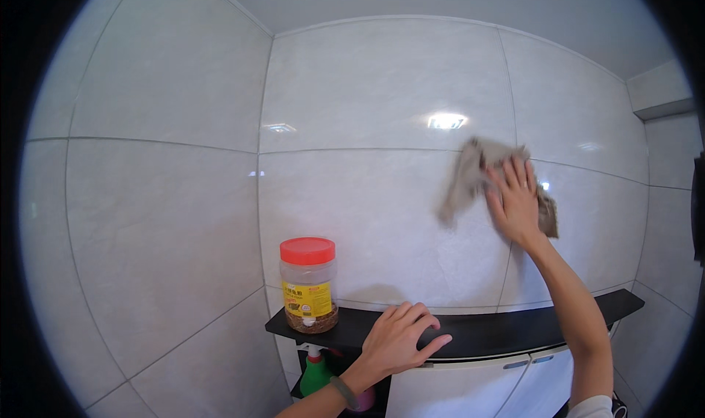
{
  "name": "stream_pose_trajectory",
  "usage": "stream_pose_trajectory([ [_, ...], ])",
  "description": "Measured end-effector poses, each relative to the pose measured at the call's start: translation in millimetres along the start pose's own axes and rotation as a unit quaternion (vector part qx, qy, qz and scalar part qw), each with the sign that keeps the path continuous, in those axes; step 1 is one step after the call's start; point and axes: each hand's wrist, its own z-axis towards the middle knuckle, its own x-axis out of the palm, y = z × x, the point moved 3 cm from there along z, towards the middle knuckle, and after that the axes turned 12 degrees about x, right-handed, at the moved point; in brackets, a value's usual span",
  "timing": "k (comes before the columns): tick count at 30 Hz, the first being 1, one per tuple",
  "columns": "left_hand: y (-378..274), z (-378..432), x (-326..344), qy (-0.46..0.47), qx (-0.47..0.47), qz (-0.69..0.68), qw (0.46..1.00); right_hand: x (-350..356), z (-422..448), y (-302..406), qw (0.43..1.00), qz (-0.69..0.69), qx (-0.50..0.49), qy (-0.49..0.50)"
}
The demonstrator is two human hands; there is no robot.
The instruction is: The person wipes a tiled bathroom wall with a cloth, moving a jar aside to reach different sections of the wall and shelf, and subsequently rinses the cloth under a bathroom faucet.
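My right hand (pixel 515 200) is spread flat over a grey-brown cloth (pixel 471 167), pressing it against the tiled wall (pixel 363 214). The cloth is crumpled and its left end is blurred. Over the black shelf top (pixel 495 327) hovers or rests my left hand (pixel 405 332), fingers bent and apart, with nothing in it; whether it touches the surface I cannot tell. A bangle circles the left wrist. To its left, on the shelf top, stands a clear plastic jar (pixel 309 286) with a red screw lid, a yellow label with writing, and brown pellets at the bottom.
Below the shelf top are white cabinet doors (pixel 462 387) with small metal handles. A green spray bottle (pixel 315 375) stands in the open compartment at left, and a pink object (pixel 363 400) is partly hidden behind my left forearm. Another tiled wall (pixel 165 214) meets the corner on the left.
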Motion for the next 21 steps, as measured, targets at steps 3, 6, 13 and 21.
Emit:
stream_pose_trajectory([
  [3,0.9,0.4,1.1,0.000,0.004,-0.004,1.000,17.5,64.2,27.1,0.987,-0.033,0.102,-0.118],
  [6,2.3,1.6,1.4,0.013,0.001,-0.004,1.000,30.5,101.8,65.3,0.984,-0.030,0.102,-0.145],
  [13,8.1,3.4,-8.4,-0.075,-0.032,-0.062,0.995,33.9,37.2,130.6,0.994,0.100,-0.044,0.002],
  [21,28.8,49.5,-17.1,-0.309,-0.127,-0.066,0.940,34.1,-41.2,130.2,0.955,0.288,0.065,0.009],
])
